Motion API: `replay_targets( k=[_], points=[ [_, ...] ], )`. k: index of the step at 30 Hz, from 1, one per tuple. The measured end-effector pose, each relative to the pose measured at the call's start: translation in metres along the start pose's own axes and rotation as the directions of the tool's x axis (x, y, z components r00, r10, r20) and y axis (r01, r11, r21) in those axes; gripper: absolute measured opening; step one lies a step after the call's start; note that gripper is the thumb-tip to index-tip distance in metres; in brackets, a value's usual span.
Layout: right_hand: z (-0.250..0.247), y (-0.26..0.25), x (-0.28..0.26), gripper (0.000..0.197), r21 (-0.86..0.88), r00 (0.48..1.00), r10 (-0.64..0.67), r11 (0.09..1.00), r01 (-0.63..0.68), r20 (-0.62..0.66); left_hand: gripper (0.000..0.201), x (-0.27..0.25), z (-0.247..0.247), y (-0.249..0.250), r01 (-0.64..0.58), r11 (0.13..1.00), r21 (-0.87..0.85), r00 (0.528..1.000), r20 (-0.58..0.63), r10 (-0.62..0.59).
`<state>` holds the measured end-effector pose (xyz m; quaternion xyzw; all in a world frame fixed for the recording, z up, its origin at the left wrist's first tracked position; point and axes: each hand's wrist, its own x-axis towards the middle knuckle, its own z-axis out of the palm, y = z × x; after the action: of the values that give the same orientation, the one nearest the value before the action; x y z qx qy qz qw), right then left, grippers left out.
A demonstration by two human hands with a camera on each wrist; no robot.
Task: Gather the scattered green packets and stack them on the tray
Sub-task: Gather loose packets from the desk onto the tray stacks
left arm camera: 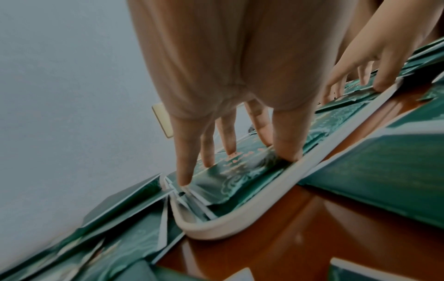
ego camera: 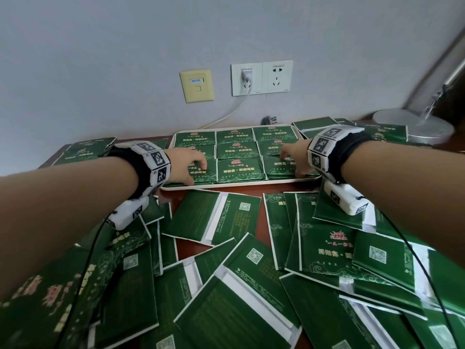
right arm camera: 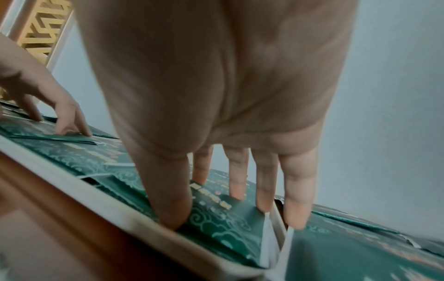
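On the reddish-brown glossy wooden tabletop [ego camera: 261, 188] we see flat rectangular green foil packets, printed with pale cloud scrolls and gold lettering, lying everywhere. At far left a few packets [ego camera: 83, 149] lie near the wall, just beside the shallow off-white tray with rounded corners [ego camera: 226, 185].

Our left hand [ego camera: 187, 167] rests on the tray's near-left stack of packets [left arm camera: 230, 176]; its fingers [left arm camera: 185, 161] are spread and fairly straight, the tips pressing the slick top packet, the thumb down at the near rim. It grips nothing that we can make out.

Inside the tray the packets sit in a three-by-three grid of low piles, face up, edges roughly squared; the middle near pile [ego camera: 240, 170] is untouched by either hand.

Our right hand [ego camera: 295, 158] presses the near-right pile [right arm camera: 223, 214] the same way, fingers [right arm camera: 238, 176] extended and apart, thumb planted by the rim [right arm camera: 134, 218], little finger reaching past the tray's end onto a packet outside.

Nearer to us a loose heap of scattered packets [ego camera: 226, 273] overlaps at all angles, many showing backs with a white sealing strip and a small square code. More packets [ego camera: 385, 131] lie behind the right wrist, beside a round brushed-metal lamp base [ego camera: 417, 124].
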<state>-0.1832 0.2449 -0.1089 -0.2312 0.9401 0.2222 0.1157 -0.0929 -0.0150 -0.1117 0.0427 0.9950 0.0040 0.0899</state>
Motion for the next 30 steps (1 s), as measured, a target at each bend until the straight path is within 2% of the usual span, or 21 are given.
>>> replay_targets(
  k=[4, 6, 11, 14, 17, 23, 30],
  points=[
    [-0.005, -0.002, -0.012, 0.059, 0.053, 1.000, 0.000, 0.999, 0.001, -0.010, 0.057, -0.010, -0.006, 0.002, 0.012, 1.000, 0.000, 1.000, 0.007, -0.012],
    [-0.010, -0.005, -0.024, 0.056, 0.051, 0.996, -0.028, 0.998, 0.032, -0.080, 0.058, -0.020, -0.011, 0.005, 0.014, 1.000, 0.025, 1.000, 0.003, -0.014],
    [-0.025, -0.046, -0.065, 0.056, -0.007, 0.992, -0.074, 0.997, 0.073, -0.100, 0.046, -0.056, -0.014, 0.015, 0.013, 0.998, 0.057, 1.000, 0.017, -0.014],
    [-0.030, -0.077, -0.094, 0.050, -0.023, 0.981, -0.153, 0.988, 0.151, -0.117, 0.035, -0.081, -0.009, 0.023, 0.001, 1.000, -0.003, 0.997, 0.080, 0.000],
    [-0.024, -0.103, -0.126, 0.049, -0.013, 0.975, -0.212, 0.977, 0.211, -0.073, 0.035, -0.107, 0.001, 0.038, -0.046, 0.998, -0.032, 0.989, 0.140, 0.050],
    [-0.005, -0.131, -0.168, 0.077, 0.016, 0.968, -0.249, 0.968, 0.249, 0.042, 0.052, -0.133, 0.022, 0.069, -0.117, 0.986, -0.117, 0.976, 0.167, 0.136],
    [0.004, -0.133, -0.172, 0.058, 0.038, 0.972, -0.233, 0.972, 0.232, 0.035, 0.074, -0.134, 0.033, 0.101, -0.116, 0.991, -0.063, 0.977, 0.172, 0.125]
  ],
)
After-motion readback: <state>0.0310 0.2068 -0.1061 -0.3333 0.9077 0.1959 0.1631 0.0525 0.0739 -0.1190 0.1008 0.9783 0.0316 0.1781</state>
